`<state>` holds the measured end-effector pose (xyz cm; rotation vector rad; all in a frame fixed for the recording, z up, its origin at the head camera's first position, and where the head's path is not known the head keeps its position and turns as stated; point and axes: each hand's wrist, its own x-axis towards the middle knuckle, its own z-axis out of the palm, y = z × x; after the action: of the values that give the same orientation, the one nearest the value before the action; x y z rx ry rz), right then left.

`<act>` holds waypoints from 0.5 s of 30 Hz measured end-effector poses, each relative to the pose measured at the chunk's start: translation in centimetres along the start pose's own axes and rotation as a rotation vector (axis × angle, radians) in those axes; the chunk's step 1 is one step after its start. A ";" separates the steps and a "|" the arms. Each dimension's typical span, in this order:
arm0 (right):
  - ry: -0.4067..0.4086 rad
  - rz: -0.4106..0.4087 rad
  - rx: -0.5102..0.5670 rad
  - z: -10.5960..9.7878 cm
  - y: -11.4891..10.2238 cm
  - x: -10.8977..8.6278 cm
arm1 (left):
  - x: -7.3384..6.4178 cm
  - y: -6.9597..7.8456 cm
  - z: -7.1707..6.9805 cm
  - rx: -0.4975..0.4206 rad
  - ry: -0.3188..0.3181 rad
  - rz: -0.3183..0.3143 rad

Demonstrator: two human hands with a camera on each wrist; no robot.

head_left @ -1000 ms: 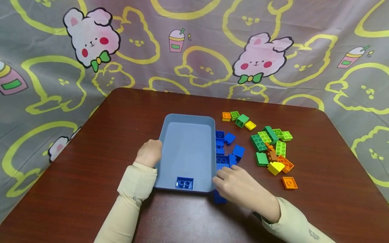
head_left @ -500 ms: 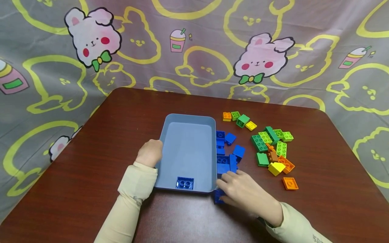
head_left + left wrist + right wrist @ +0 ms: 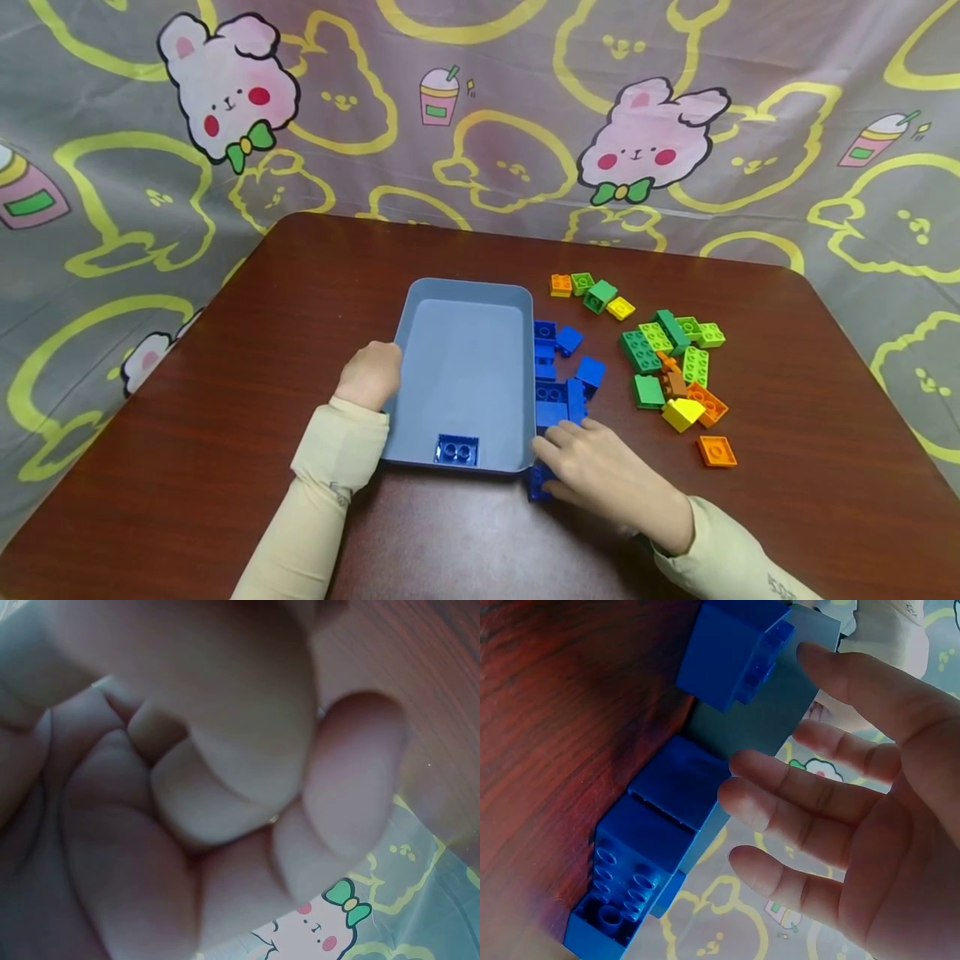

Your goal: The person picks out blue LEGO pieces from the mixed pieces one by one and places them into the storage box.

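Blue bricks (image 3: 552, 412) near loosely spread right hand (image 3: 600, 475), left hand (image 3: 370, 377) curled, sleeve print (image 3: 339, 493) illegible.

The left forearm (image 3: 300, 508) slants toward one o'clock, the left grip (image 3: 369, 377) curled tight; the right forearm (image 3: 720, 546) points toward ten, the right grip (image 3: 600, 471) relaxed, its fingers (image 3: 802, 814) slightly bent.

You've got a dark brn table (image 3: 300, 283), far corners rounded; behind it, grey cloth (image 3: 495, 67) w/ bunny heads (image 3: 647, 142) & pink cups (image 3: 438, 98). Green, yellow & orange bricks (image 3: 640, 353) on your R.
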<state>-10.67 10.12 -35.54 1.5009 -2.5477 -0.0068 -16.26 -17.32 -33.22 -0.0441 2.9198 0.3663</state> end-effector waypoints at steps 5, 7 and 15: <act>-0.009 0.010 0.018 0.2 0.0 0.1 | 0.1 0.0 0.0 0.000 -0.008 -0.001; -0.020 0.019 0.033 0.3 0.0 0.1 | 0.1 0.0 -0.1 -0.003 -0.011 -0.005; -0.029 0.015 0.069 0.6 0.0 0.0 | 0.0 0.1 -0.1 0.004 -0.003 -0.004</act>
<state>-10.82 10.06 -36.15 1.5173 -2.6075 0.0626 -16.32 -17.25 -33.09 -0.0495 2.9173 0.3597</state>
